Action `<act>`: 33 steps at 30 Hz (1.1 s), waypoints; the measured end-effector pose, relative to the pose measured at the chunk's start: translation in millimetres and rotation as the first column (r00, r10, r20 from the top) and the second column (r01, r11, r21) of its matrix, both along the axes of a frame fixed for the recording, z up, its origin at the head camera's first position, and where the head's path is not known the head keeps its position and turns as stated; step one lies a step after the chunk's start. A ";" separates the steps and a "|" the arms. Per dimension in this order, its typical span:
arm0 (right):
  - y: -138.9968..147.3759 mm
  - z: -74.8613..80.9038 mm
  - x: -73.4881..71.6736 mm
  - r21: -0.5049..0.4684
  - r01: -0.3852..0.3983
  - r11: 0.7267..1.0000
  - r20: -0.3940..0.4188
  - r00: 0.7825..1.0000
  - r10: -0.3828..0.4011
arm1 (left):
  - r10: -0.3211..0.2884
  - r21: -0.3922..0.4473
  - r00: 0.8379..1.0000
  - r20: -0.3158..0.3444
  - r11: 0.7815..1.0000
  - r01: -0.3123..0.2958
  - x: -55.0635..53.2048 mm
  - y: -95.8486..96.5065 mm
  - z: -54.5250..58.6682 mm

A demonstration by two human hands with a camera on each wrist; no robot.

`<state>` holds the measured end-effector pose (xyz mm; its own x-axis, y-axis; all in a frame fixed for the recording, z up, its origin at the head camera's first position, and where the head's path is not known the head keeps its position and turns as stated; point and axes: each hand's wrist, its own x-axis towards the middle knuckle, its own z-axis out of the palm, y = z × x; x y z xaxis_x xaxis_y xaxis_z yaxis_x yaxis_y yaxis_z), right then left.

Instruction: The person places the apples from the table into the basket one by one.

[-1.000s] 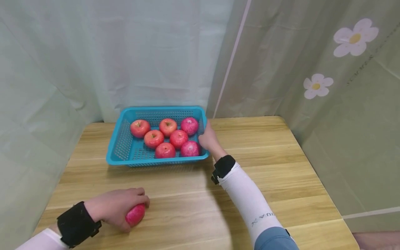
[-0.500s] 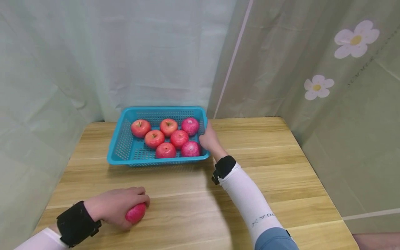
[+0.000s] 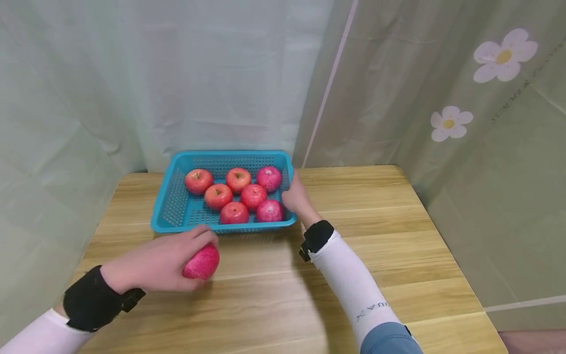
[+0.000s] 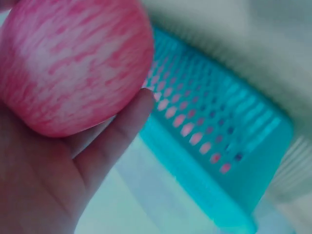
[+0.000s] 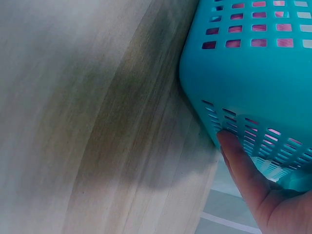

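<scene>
My left hand [image 3: 170,260] grips a pinkish-red apple [image 3: 202,263] above the table, just in front of the basket's near edge. In the left wrist view the apple [image 4: 73,63] shows pink streaks, with a finger or thumb along its lower side. The blue perforated plastic basket [image 3: 177,229] stands at the back of the table and bears several red apples [image 3: 218,196]. At its right end my right hand [image 3: 298,199] holds the rim. In the right wrist view, fingers [image 5: 239,156] press against the slotted outer wall of the basket [image 5: 243,83].
The wooden table [image 3: 376,236] carries the basket near its far edge. Pale curtains [image 3: 234,73] hang behind and at both sides, with white flowers printed on the right one.
My left hand has lifted the apple off the table and carried it forward towards the basket. The right hand and the basket have stayed in place.
</scene>
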<state>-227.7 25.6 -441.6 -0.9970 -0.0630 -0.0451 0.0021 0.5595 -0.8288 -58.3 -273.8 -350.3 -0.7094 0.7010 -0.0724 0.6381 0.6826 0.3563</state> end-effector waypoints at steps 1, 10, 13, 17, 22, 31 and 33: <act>0.1 0.0 0.1 0.000 -0.001 1.000 0.000 1.000 0.001 | 0.002 0.020 0.999 -0.032 1.000 -0.002 -4.0 -0.3 4.5; 1.1 1.0 1.8 -0.005 0.001 1.000 -0.005 1.000 -0.001 | 0.028 0.103 0.987 -0.160 0.995 -0.012 -48.5 -9.7 13.7; 0.8 1.6 1.9 0.000 0.001 1.000 -0.014 1.000 -0.001 | 0.070 0.116 0.986 -0.152 0.992 -0.053 -63.9 -14.9 12.1; 0.2 2.0 2.1 0.000 0.003 1.000 -0.015 1.000 -0.003 | 0.141 0.105 0.984 -0.108 0.986 -0.130 -81.4 -24.1 8.2; 0.7 2.5 3.2 -0.005 0.006 1.000 -0.009 1.000 -0.006 | 0.194 -0.005 0.980 -0.051 0.981 -0.194 -97.1 -33.5 -1.5; 0.7 2.9 2.6 -0.007 0.009 1.000 -0.010 1.000 -0.009 | 0.214 -0.180 0.976 -0.048 0.959 -0.219 -112.4 -33.2 -26.6; 0.9 2.8 2.3 -0.016 0.006 1.000 -0.014 1.000 -0.006 | 0.217 -0.216 0.975 -0.041 0.951 -0.221 -113.8 -32.4 -28.6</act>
<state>-225.5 26.5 -438.8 -0.9979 -0.0579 -0.0305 -0.0061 0.5464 -0.8375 -172.1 -306.1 -379.0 -0.8461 0.4970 -0.1925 0.4690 0.8659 0.1741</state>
